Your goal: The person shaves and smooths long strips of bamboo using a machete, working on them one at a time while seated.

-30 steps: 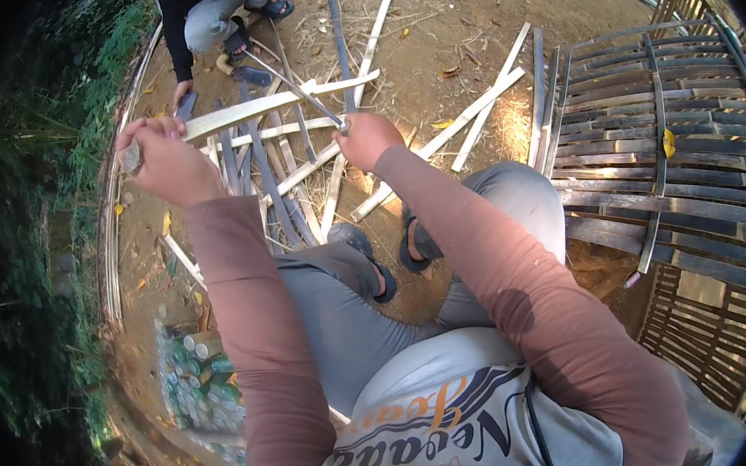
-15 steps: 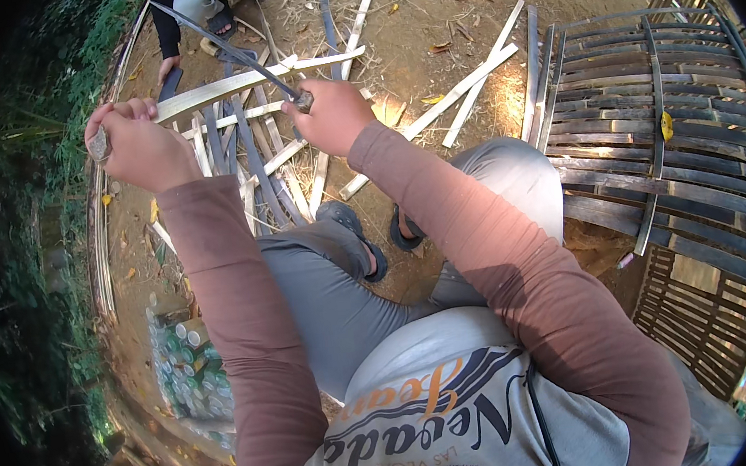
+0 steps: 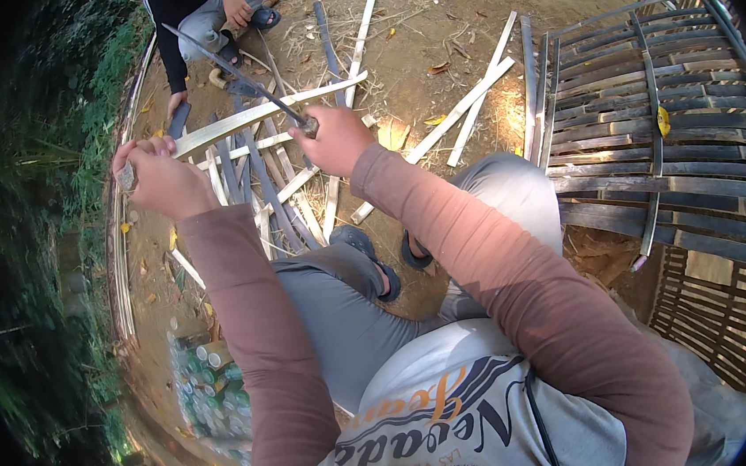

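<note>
My left hand [image 3: 171, 181] is closed around the left end of a long pale bamboo strip [image 3: 248, 118], whose tip shows past my fist. The strip slants up to the right, held in the air above a heap of other strips. My right hand [image 3: 338, 140] grips the handle of a long-bladed knife [image 3: 235, 75]. The blade points up and left and crosses the strip close to my right hand; I cannot tell how deep it bites, if at all. My fingers hide most of the handle.
Loose bamboo strips [image 3: 277, 197] lie piled on the dirt ahead. Far left, a person [image 3: 204, 26] squats, one hand on a dark piece. A slatted bamboo frame [image 3: 622, 140] stands right, a bag of bottles [image 3: 211, 385] lower left, and green plants [image 3: 115, 122] along the left.
The view has shifted slightly, so more of the other person shows. My left hand has come a little closer to my right. Both hands keep their hold on the strip and the knife.
</note>
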{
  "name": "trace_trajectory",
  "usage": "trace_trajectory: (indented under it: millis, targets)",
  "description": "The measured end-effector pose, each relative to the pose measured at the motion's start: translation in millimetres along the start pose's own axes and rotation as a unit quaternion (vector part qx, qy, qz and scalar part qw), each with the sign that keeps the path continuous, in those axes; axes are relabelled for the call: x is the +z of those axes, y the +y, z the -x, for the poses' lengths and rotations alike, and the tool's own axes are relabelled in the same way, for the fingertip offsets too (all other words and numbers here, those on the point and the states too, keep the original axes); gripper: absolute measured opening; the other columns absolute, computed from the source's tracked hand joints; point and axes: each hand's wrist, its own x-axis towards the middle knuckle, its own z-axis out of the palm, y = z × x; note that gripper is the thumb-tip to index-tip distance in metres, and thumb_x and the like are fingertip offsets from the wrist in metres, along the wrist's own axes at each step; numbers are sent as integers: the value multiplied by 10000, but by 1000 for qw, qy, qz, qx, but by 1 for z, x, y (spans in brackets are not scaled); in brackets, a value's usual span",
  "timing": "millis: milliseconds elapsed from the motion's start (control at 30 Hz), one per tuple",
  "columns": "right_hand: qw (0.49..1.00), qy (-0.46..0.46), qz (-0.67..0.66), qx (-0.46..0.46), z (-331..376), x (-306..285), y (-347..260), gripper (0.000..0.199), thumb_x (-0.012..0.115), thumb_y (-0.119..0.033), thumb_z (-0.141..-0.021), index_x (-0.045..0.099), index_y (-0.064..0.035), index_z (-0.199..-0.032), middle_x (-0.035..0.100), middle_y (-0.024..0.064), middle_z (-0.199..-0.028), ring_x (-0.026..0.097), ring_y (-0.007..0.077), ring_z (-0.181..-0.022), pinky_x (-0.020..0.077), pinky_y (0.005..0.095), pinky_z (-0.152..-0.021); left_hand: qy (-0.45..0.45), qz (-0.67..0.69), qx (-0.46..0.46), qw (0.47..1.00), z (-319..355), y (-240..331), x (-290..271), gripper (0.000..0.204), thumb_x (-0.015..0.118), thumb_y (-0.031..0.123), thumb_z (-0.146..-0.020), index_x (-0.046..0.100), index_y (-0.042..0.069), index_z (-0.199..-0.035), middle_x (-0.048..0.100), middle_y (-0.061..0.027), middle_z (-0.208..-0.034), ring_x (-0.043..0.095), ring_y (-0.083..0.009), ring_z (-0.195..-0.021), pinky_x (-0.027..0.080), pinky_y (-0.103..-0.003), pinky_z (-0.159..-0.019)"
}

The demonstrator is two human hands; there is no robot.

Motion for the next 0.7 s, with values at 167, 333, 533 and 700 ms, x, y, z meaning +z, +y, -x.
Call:
trace_trajectory:
  millis: [167, 333, 533, 700]
  targets:
    - [954, -63, 27, 293, -8, 44, 157, 382, 648, -291, -927, 731, 21, -1132, 736, 233, -1124, 732, 352, -981, 577, 423, -867, 39, 1, -23, 999, -9, -4, -12, 149, 502, 56, -1064, 519, 62, -916, 416, 9, -706, 412, -118, -629, 386, -287, -592]
    - [978, 4, 53, 201, -12, 41, 172, 378, 672, -344, -900, 738, 7, -1024, 747, 224, -960, 725, 367, -909, 561, 438, -849, 45, -10, -44, 998, -10, -8, -11, 93, 511, 43, -1055, 511, 77, -969, 380, 19, -692, 413, -115, -632, 372, -284, -594]
    - [986, -59, -18, 155, -6, 34, 116, 438, 633, -347, -900, 730, 37, -1088, 724, 270, -1074, 694, 404, -1039, 547, 440, -939, -59, 49, -18, 997, -18, 27, -22, 106, 465, 32, -1065, 512, 71, -978, 367, 5, -734, 366, -110, -625, 351, -288, -587]
    - [969, -25, -114, 219, 1, 56, 159, 348, 676, -305, -885, 712, 40, -867, 692, 185, -711, 658, 284, -571, 501, 422, -550, -96, 61, -62, 992, -44, 73, -60, 45, 454, 46, -1071, 478, 63, -1038, 357, -6, -750, 358, -129, -652, 351, -299, -624]
